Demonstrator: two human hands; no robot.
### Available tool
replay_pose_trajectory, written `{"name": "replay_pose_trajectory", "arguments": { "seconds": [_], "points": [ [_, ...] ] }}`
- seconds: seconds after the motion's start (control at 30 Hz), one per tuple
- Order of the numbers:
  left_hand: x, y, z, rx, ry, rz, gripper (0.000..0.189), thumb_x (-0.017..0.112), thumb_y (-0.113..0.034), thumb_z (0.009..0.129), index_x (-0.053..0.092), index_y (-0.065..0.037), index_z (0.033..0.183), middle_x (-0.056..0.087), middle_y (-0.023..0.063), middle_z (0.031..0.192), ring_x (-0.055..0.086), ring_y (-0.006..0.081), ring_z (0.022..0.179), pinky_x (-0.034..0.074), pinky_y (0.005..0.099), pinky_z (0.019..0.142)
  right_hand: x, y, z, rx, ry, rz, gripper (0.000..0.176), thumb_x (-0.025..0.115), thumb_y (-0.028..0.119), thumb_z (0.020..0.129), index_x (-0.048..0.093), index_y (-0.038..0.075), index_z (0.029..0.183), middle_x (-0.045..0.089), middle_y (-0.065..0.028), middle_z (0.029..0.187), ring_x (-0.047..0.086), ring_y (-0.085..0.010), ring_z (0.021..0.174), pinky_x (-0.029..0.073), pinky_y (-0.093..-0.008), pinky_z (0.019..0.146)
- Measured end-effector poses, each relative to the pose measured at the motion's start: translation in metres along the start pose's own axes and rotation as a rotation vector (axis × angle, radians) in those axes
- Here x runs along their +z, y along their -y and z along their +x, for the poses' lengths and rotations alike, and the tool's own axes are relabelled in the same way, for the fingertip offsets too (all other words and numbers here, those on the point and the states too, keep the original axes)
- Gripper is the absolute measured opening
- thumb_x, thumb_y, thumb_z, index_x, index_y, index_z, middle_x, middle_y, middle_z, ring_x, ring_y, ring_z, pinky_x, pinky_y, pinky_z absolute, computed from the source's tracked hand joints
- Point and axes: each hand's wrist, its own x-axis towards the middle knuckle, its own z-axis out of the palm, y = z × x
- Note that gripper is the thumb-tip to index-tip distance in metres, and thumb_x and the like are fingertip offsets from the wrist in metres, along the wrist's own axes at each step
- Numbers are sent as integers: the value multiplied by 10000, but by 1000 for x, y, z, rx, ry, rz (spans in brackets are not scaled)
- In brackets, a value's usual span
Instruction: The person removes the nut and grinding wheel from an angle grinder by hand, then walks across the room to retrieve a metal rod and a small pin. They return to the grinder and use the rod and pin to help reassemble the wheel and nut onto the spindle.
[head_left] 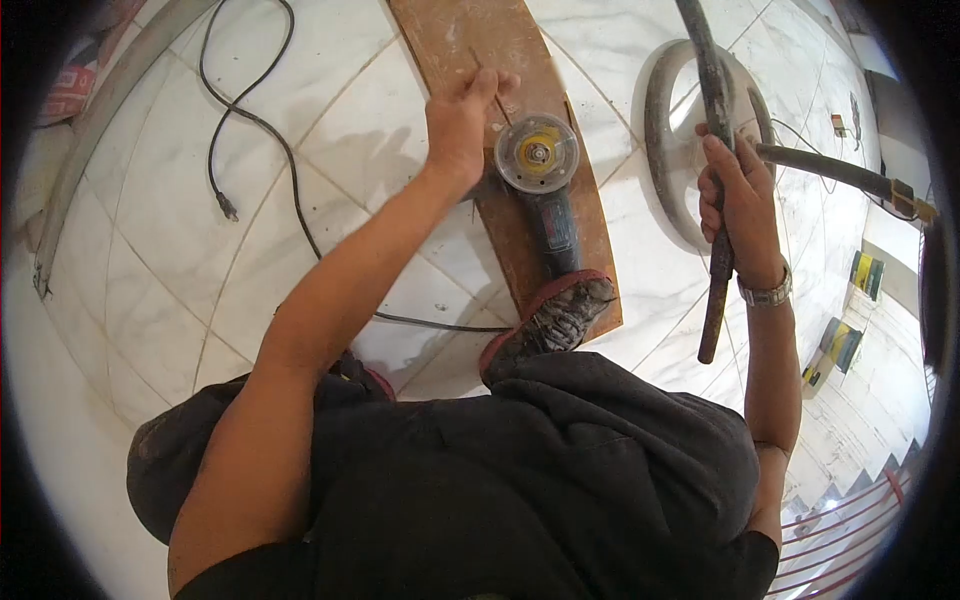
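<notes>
My left hand is closed, pinching a thin rod whose lower end lies by the guard of an angle grinder. The grinder rests on a wooden board, its round disc side facing up. My shoe presses on the grinder's rear end. On the right, my right hand wraps round a worn dark metal tube, held above the floor. A second dark tube runs off to the right behind that hand. Whether the two tubes are joined cannot be seen.
A large grey ring is behind the right hand. A black power cord with a plug loops over the white tiles on the left. Small green-and-yellow boxes and red wire bars stand at the right edge.
</notes>
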Motion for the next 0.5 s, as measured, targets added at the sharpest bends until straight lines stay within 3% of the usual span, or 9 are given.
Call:
{"name": "replay_pose_trajectory", "arguments": {
  "seconds": [0.03, 0.13, 0.23, 0.33, 0.43, 0.5],
  "points": [
    [1, 7, -6, -44, -89, -89, 286, 589, -250, 995, 662, 17, 1066, 690, 93, 1048, 650, 187, 995, 510, 317, 894, 3, -2, 1, 0, 14, -2, 355, 569, 338, 998, 581, 40, 1190, 467, 62, 599, 413, -14, 402, 336, -191, 338],
    [29, -6, -2, -82, -45, -8, 240, 617, -171, 959, 701, 53, 942, 718, 93, 908, 660, 172, 895, 490, 290, 870, 13, -4, 0, 19, 31, -16, 376, 559, 335, 1004, 571, 38, 1235, 453, 69, 590, 399, -10, 389, 324, -183, 328],
    [49, -5, 50, 15, 141, -334, 240, 613, -164, 960, 701, 59, 939, 718, 93, 911, 663, 171, 909, 488, 292, 866, 16, 0, 2, -30, 57, -30, 378, 573, 337, 996, 578, 41, 1230, 464, 64, 587, 404, -14, 385, 334, -184, 332],
    [48, -29, 58, 154, 227, -50, 244, 621, -179, 959, 705, 49, 946, 715, 89, 914, 660, 162, 913, 494, 300, 866, 17, 11, -1, -69, 62, -41, 382, 574, 334, 996, 578, 33, 1232, 476, 57, 588, 410, -14, 384, 344, -185, 335],
    [21, -21, 19, 34, 278, 194, 241, 627, -195, 961, 712, 31, 958, 712, 85, 914, 660, 154, 889, 501, 304, 849, 13, 5, 1, -129, 80, -48, 385, 577, 335, 994, 581, 33, 1233, 486, 53, 593, 417, -15, 386, 348, -187, 337],
    [9, -2, -4, -7, 283, 70, 242, 636, -204, 963, 694, 27, 1004, 699, 81, 955, 650, 173, 921, 498, 321, 901, 12, 1, 1, -133, 77, -80, 387, 578, 336, 993, 581, 34, 1235, 488, 53, 595, 416, -14, 385, 348, -186, 337]
  ]
}}
